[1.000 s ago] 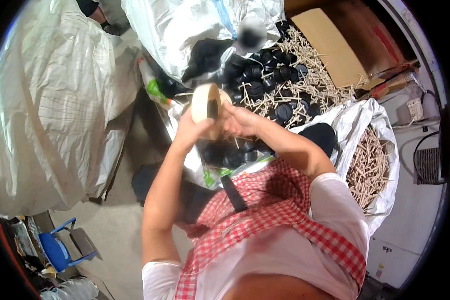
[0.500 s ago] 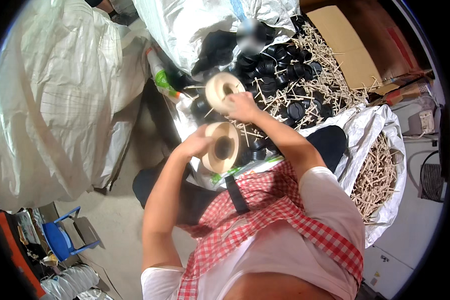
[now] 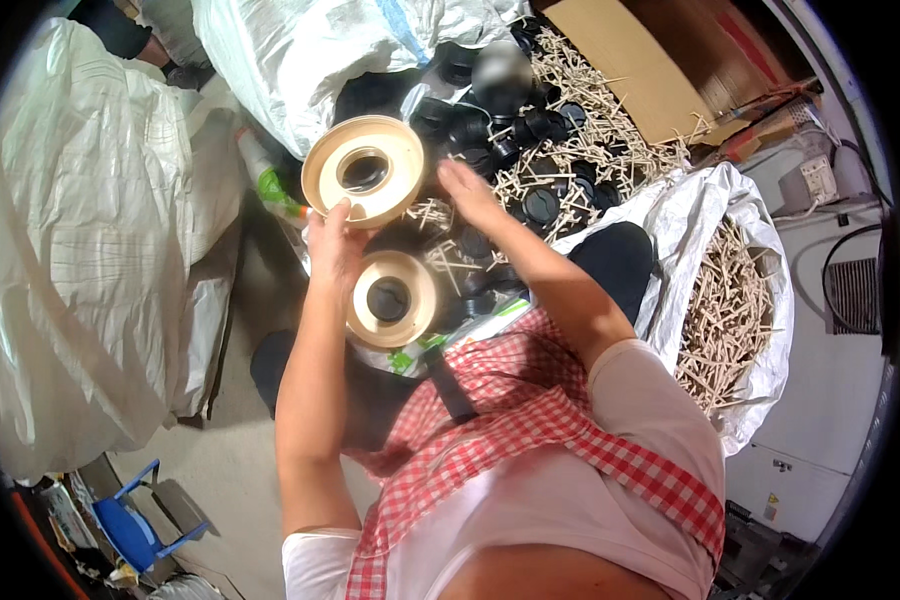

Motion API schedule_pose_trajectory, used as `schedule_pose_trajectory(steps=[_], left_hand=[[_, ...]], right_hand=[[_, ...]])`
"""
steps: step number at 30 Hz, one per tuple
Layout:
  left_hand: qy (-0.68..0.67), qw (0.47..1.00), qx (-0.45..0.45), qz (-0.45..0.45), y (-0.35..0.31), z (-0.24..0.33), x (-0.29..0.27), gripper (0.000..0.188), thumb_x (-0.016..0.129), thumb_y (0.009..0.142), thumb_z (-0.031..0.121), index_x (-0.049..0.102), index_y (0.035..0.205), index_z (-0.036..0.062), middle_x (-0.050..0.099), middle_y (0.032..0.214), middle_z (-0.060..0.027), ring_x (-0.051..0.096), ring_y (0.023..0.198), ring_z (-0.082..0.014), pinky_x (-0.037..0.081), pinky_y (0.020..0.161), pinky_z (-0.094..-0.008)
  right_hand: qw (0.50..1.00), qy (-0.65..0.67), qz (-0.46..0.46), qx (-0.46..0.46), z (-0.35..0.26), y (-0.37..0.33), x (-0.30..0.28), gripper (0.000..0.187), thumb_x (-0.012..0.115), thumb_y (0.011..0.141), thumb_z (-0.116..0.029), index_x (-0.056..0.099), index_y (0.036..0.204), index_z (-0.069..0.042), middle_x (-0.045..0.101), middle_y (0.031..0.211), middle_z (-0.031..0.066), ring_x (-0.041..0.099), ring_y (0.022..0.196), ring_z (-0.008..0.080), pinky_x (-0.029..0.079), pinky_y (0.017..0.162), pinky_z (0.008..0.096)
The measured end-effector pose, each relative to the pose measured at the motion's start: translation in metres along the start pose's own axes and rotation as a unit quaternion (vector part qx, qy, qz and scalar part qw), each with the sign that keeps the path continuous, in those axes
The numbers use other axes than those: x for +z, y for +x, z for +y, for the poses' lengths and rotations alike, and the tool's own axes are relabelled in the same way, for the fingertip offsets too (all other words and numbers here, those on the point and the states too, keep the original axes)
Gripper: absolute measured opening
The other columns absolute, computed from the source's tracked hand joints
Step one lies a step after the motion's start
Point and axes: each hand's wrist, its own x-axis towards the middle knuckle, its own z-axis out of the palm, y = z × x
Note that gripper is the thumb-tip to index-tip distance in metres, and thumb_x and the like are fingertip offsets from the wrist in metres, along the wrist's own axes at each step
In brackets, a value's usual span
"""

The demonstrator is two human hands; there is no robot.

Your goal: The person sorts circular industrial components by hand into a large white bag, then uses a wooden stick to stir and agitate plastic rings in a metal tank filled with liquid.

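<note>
My left hand (image 3: pixel 336 246) grips the near edge of a cream plastic ring (image 3: pixel 402 165), thumb on top. The ring is wide, with a raised collar around its central hole. Just below it, close to my lap, lies a second cream ring (image 3: pixel 426 300), with black showing through its hole. To the right of the upper ring, my right hand (image 3: pixel 468 192) is apart from it, fingers stretched out and holding nothing. Under and beyond the hands lie black round plastic parts (image 3: pixel 542 206) mixed with beige T-shaped sticks (image 3: pixel 610 95).
An open white sack (image 3: pixel 776 255) of beige sticks stands at my right. A cardboard box (image 3: pixel 620 70) is at the far right. Big white sacks (image 3: pixel 90 250) fill the left, another white sack (image 3: pixel 300 60) the far side. A blue chair (image 3: pixel 130 528) stands lower left.
My left hand has gone from the lower ring to the upper one. My right hand has let go of the upper ring, which has moved left in view and now lies more face-up.
</note>
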Motion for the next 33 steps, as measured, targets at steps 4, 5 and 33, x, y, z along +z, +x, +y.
schedule_pose_trajectory(steps=[4, 5, 33], left_hand=[[0.035, 0.999, -0.004, 0.028, 0.003, -0.005, -0.011, 0.041, 0.058, 0.083, 0.012, 0.037, 0.118, 0.0055, 0.056, 0.106, -0.0129, 0.060, 0.093, -0.0249, 0.051, 0.080, -0.0434], [0.033, 0.999, -0.003, 0.025, 0.003, -0.008, -0.010, 0.041, 0.058, 0.083, 0.012, 0.037, 0.118, 0.0055, 0.056, 0.106, -0.0129, 0.060, 0.093, -0.0249, 0.051, 0.080, -0.0434], [0.383, 0.908, 0.009, -0.171, -0.038, 0.005, 0.022, 0.054, 0.076, 0.071, 0.020, 0.049, 0.115, 0.0039, 0.060, 0.093, -0.0041, 0.058, 0.078, -0.0120, 0.050, 0.065, -0.0273]], right_hand=[[0.774, -0.613, 0.127, 0.095, 0.031, -0.017, -0.077, 0.063, 0.067, 0.074, -0.034, 0.042, 0.130, -0.016, 0.040, 0.131, 0.0192, 0.037, 0.121, 0.0362, 0.038, 0.095, 0.0456], [0.747, -0.647, 0.117, 0.098, 0.061, -0.019, -0.098, 0.064, 0.068, 0.071, -0.032, 0.044, 0.129, -0.019, 0.040, 0.130, 0.0190, 0.037, 0.118, 0.0389, 0.038, 0.095, 0.0474], [0.953, 0.269, -0.137, -0.005, -0.019, -0.038, 0.037, 0.055, 0.052, 0.089, -0.043, 0.037, 0.126, -0.005, 0.056, 0.102, 0.0108, 0.059, 0.085, 0.0183, 0.050, 0.056, 0.0293]])
